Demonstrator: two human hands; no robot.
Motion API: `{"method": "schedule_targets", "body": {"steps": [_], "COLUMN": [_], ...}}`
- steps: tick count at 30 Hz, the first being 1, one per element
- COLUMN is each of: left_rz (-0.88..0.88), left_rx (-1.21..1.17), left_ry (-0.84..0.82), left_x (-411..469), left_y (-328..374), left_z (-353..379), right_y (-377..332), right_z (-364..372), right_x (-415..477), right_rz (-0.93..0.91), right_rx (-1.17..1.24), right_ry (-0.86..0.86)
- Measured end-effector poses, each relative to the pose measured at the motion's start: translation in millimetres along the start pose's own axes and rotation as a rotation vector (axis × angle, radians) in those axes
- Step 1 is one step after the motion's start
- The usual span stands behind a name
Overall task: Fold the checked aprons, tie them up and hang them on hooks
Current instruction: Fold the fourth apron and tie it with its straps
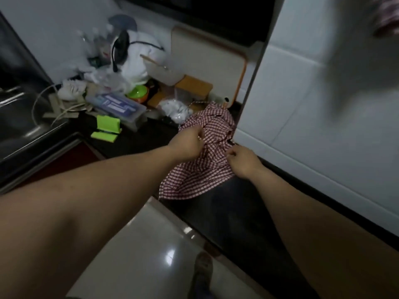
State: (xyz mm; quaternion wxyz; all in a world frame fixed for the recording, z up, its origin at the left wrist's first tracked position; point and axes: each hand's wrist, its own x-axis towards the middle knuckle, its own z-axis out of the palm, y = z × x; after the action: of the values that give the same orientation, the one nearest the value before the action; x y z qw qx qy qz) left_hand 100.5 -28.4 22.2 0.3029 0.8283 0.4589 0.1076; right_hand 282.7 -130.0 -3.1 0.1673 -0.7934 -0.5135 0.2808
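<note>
A red-and-white checked apron [200, 173] lies crumpled on the dark countertop [228, 203], against the white tiled wall, with part of it hanging over the counter's front edge. My left hand [190, 145] grips a bunch of the cloth near its upper middle, fingers curled. My right hand [241, 160] pinches the apron's right edge close to the wall. A second checked cloth [386, 16], blurred, hangs at the top right corner on the wall; its hook is not visible.
Clutter fills the counter's far end: a clear plastic box [121, 108], green folded items [105, 128], a green bowl [138, 92], white bags, a wooden block [192, 87] and a cutting board [207, 61]. A steel sink [19, 117] sits left. Glossy floor tiles lie below.
</note>
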Motion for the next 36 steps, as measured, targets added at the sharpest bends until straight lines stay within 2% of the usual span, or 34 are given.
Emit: {"method": "schedule_targets", "body": {"steps": [4,9,14,18,21,24,26,27,29,30,33,36], "left_rz": [-0.060,-0.124,-0.100,-0.010,0.108,0.194,0.110,-0.008,-0.258,-0.358,-0.529,-0.473], "left_rx": [0.092,0.172,0.207,0.322,0.230,-0.048,-0.367,-0.575,-0.953,-1.013,-0.809,-0.559], "left_ry": [-0.091,-0.171,-0.196,-0.183,-0.146,-0.187,-0.230,-0.238,-0.204,-0.186,-0.168,-0.185], "left_x": [34.9,73.7,96.9,104.6,108.6,115.4,119.7,119.3,123.0,125.0,120.4,121.3], "left_y": [-30.9,-50.5,-68.9,-78.7,-79.4,-79.0,-71.3,-69.0,-80.0,-88.7,-117.8,-144.8], "left_z": [11.4,21.9,28.8,32.4,31.5,22.9,4.4,-5.8,-18.4,-22.6,-31.1,-30.6], "right_y": [22.0,13.5,-7.9,-30.5,-46.3,-47.9,-32.3,-18.7,3.2,15.3,26.2,25.8], "right_z": [12.2,25.5,35.3,28.5,16.5,7.4,3.3,4.2,8.6,16.3,37.7,60.9], "right_x": [50.0,107.9,138.1,133.0,114.3,100.9,98.8,100.4,98.0,99.5,104.7,118.0], "right_rz": [0.056,0.020,0.090,-0.032,0.074,0.209,0.286,0.298,0.322,0.341,0.304,0.302], "right_rx": [0.020,0.089,0.184,0.350,0.667,0.816,0.737,0.611,0.397,0.336,0.097,0.130], "right_ry": [-0.075,0.011,0.002,0.032,-0.074,-0.107,0.071,0.148,0.165,0.133,-0.027,-0.122]}}
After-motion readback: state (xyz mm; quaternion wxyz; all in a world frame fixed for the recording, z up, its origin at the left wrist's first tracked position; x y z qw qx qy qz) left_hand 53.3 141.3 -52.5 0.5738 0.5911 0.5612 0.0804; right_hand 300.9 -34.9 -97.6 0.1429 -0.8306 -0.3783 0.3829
